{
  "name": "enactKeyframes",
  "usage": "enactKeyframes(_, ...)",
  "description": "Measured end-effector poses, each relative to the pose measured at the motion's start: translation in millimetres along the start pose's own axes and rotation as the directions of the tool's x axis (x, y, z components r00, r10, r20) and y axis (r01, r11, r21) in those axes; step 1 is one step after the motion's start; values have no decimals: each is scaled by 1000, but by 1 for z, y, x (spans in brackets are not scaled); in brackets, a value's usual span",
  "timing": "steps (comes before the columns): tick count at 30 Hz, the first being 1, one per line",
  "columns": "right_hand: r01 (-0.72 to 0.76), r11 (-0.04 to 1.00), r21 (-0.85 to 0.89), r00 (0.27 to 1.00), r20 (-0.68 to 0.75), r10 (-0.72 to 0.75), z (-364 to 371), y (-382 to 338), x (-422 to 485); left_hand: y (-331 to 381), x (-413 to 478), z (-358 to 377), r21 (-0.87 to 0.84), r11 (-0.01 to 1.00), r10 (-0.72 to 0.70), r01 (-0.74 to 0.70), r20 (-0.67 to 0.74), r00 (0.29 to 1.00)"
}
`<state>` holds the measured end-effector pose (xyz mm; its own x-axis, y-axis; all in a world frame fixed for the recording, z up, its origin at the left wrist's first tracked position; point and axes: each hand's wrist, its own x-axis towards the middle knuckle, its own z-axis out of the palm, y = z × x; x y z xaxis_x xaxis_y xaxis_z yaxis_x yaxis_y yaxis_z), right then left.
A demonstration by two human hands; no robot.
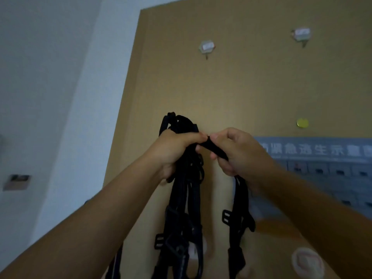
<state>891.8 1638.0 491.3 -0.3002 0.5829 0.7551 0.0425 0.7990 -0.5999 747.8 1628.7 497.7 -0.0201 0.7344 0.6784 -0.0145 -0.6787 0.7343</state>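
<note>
A bundle of black straps [184, 200] with plastic buckles hangs in front of a brown door [251, 87]. My left hand [173, 150] grips the bundle near its top, fingers curled round it, and loops stick up above the fist. My right hand [235, 152] pinches one single black strap [240, 200] that runs from my left thumb across to the right and then hangs down with a buckle. Both hands are raised at chest height, close together, thumbs nearly touching.
Two adhesive hooks [207, 47] [301, 34] are stuck high on the door, both bare. A yellow round sticker [302, 123] and a grey evacuation chart [326, 168] are at the right. A white wall [50, 97] with a small switch panel [17, 181] lies left.
</note>
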Motion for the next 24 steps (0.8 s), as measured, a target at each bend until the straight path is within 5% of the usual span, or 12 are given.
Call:
enactKeyframes(5,83,995,48,996,12,-83,-16,-20,63,38,52,-6,73,988,133,-135,27,991)
enactKeyframes(9,264,936,-233,965,65,-255,-29,-32,98,59,86,-17,252,923,275,-290,95,957)
enactKeyframes(10,352,846,-400,934,94,-344,-32,-35,105,63,94,-20,300,900,298,-318,112,948)
enactKeyframes(12,490,485,-724,823,201,-532,-36,-41,121,72,110,-26,374,857,331,-354,128,935)
enactKeyframes(14,503,195,-842,710,274,-649,-37,-49,136,84,127,-29,410,827,366,-385,128,922)
enactKeyframes(18,489,-16,-872,606,353,-713,-41,-64,169,103,157,-30,389,812,441,-435,77,894)
enactKeyframes(24,322,-201,-925,615,366,-699,-51,-73,225,112,206,-23,268,825,523,-498,-29,852)
